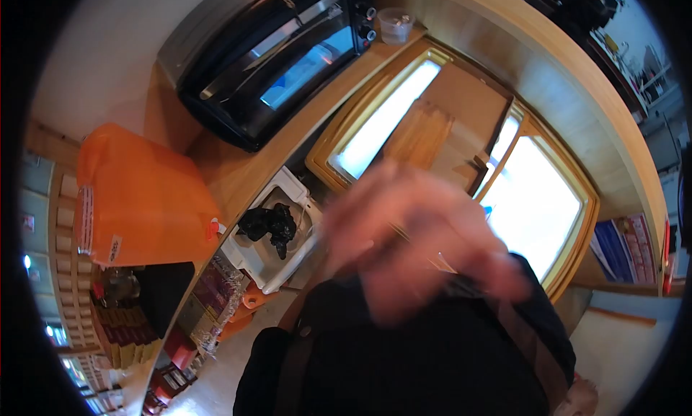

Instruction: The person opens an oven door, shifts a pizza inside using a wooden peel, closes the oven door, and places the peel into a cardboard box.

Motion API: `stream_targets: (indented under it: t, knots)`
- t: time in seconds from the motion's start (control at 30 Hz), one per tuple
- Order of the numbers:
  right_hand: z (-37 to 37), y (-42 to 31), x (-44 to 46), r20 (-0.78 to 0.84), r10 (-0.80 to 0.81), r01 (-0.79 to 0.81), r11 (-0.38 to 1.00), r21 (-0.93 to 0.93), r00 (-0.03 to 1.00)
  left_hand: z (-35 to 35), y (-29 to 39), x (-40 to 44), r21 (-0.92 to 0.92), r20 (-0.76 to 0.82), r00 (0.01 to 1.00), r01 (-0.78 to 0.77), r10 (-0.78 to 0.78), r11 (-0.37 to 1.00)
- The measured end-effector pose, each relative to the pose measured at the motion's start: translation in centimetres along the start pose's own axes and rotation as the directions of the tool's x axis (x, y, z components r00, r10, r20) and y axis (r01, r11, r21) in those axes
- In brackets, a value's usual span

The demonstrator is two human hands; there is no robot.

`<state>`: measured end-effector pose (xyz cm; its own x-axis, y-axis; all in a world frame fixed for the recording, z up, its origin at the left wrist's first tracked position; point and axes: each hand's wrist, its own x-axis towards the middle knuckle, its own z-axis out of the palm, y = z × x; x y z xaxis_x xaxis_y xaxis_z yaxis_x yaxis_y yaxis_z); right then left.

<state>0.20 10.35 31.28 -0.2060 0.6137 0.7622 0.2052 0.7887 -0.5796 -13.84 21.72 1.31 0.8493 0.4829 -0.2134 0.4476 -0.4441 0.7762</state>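
Canister (144, 200), 9 o'clock: orange plastic, smooth, low sheen. Oven (277, 77), 11 o'clock: glossy black, glass-fronted, reflective. Tub (395, 32), 1 o'clock: translucent plastic. Cardboard (472, 102), 2 o'clock: brown, matt. Bundle (277, 228), 8 o'clock: black plastic, glossy, crumpled. Garment (418, 351), 5 o'clock: black cloth, matt.

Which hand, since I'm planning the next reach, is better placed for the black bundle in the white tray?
Probably the left hand: it appears nearer the black bundle and white tray, which lie on its side. The right hand sits farther across. Blur hides both grips.
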Motion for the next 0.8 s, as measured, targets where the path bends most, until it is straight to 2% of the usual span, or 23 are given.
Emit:
stream_targets:
  t: [0.03,0.07,0.1,0.13,0.17,0.2,0.23,0.27,0.3,0.37,0.43,0.47,0.5,0.57,0.63,0.7,0.77,0.8]
  knots:
    - [-0.9,1.8,-2.3,-0.124,0.176,-0.199,0.958,-0.208,0.977,0.2,-0.2,-0.4,-0.012,-0.031,1.0,-0.003,0.003,1.0]
    - [-1.6,4.0,-4.8,-0.28,0.329,-0.425,0.791,-0.44,0.902,0.4,0.4,-1.3,0.117,-0.069,0.996,0.071,-0.064,0.991]
    - [-1.7,6.6,-8.7,-0.42,0.383,-0.565,0.458,-0.687,0.822,0.5,0.4,-1.9,0.069,-0.066,0.996,0.061,-0.056,0.996]
    - [-1.9,8.7,-14.0,-0.572,0.381,-0.678,0.268,-0.684,0.727,0.6,0.3,-2.6,0.022,-0.064,0.997,0.051,-0.049,0.998]
    - [-1.7,9.3,-18.8,-0.754,0.397,-0.842,0.106,-0.529,0.523,0.6,0.3,-3.0,-0.027,-0.064,0.997,0.04,-0.042,0.999]
    - [-1.9,10.4,-25.2,-0.849,0.319,-0.898,0.014,-0.44,0.421,0.6,0.4,-3.5,-0.032,-0.091,0.995,0.044,-0.047,0.999]
    - [-1.6,9.9,-28.7,-0.895,0.318,-0.941,-0.021,-0.338,0.314,0.6,0.6,-4.2,-0.04,-0.111,0.992,0.049,-0.053,0.998]
    - [-0.7,10.7,-32.8,-0.925,0.33,-0.957,-0.153,-0.246,0.185,0.9,0.6,-4.9,-0.051,-0.121,0.991,0.057,-0.062,0.997]
    - [-0.1,11.3,-35.7,-0.908,0.388,-0.967,-0.123,-0.223,0.16,1.3,0.6,-5.3,-0.068,-0.133,0.987,0.082,-0.091,0.994]
    - [1.6,12.4,-37.0,-0.851,0.515,-0.995,0.058,-0.086,0.103,2.0,0.8,-5.7,-0.099,-0.129,0.982,0.126,-0.139,0.987]
    - [2.9,12.8,-34.1,-0.805,0.592,-0.989,0.138,0.059,0.034,2.8,0.9,-5.6,-0.087,-0.167,0.974,0.14,-0.153,0.986]
    - [3.3,13.7,-33.5,-0.786,0.613,-0.903,0.38,0.201,0.083,3.2,1.1,-5.5,-0.062,-0.185,0.967,0.165,-0.174,0.984]
    - [3.3,13.0,-30.9,-0.756,0.652,-0.937,0.222,0.271,-0.064,3.6,1.3,-5.3,-0.037,-0.206,0.96,0.188,-0.191,0.982]
    - [3.0,14.8,-31.1,-0.748,0.651,-0.984,0.016,0.179,-0.125,3.9,1.2,-5.5,-0.008,-0.193,0.956,0.223,-0.22,0.975]
    - [2.1,14.6,-28.0,-0.853,0.516,-0.995,0.092,-0.034,0.077,3.5,1.5,-6.0,-0.003,-0.186,0.951,0.251,-0.247,0.968]
    - [-0.3,15.9,-24.8,-0.898,0.334,-0.947,0.238,-0.215,0.288,3.4,1.5,-6.7,-0.003,-0.207,0.948,0.245,-0.24,0.969]
    - [-2.9,16.4,-18.2,-0.878,0.366,-0.866,0.49,-0.101,0.309,3.0,1.5,-7.7,-0.03,-0.222,0.95,0.218,-0.22,0.975]
    - [-4.1,17.2,-15.2,-0.868,0.308,-0.776,0.618,-0.129,0.39,2.7,1.7,-8.1,-0.06,-0.233,0.952,0.191,-0.2,0.98]
